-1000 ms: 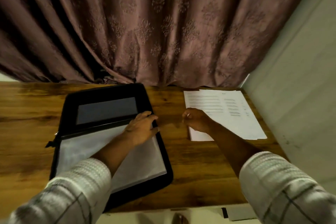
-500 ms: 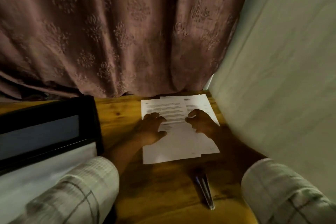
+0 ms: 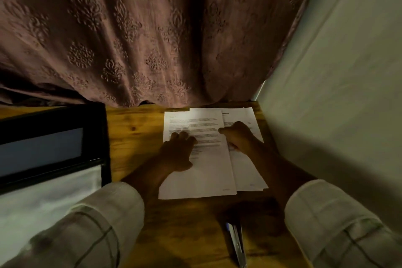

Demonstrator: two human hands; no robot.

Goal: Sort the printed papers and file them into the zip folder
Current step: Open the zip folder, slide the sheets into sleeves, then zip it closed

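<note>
Lying fanned on the glossy, knotted wood worktop (image 3: 134, 137), the papers (image 3: 208, 169) sit at its far right, close under the curtain (image 3: 130, 39) and just beside the pale wall (image 3: 337, 72). They are thin white rectangular sheets printed with fine black lines of text, blank in their lower halves. At least three can be counted: one on top to the left, one peeking out behind its upper edge, and one or more spread out beneath it to the right. The left hand (image 3: 180, 152) lies flat on the top sheet, fingers straight and close together, pressing it down. The right hand (image 3: 239, 137) rests on the right-hand sheets with its fingers curled under and its thumb reaching to the top sheet's edge; whether it pinches any paper cannot be told. One folder (image 3: 102, 137) lies open at the left, well apart from the papers, with a black border, a smooth grey-blue panel and a cloudy white pocket below, partly cut off by the frame. One slim pen (image 3: 237, 246) lies near the front edge. Two pale checked sleeves (image 3: 87, 224) cover the forearms. The curtain is dusky mauve, thickly folded and embossed with leafy medallions.
</note>
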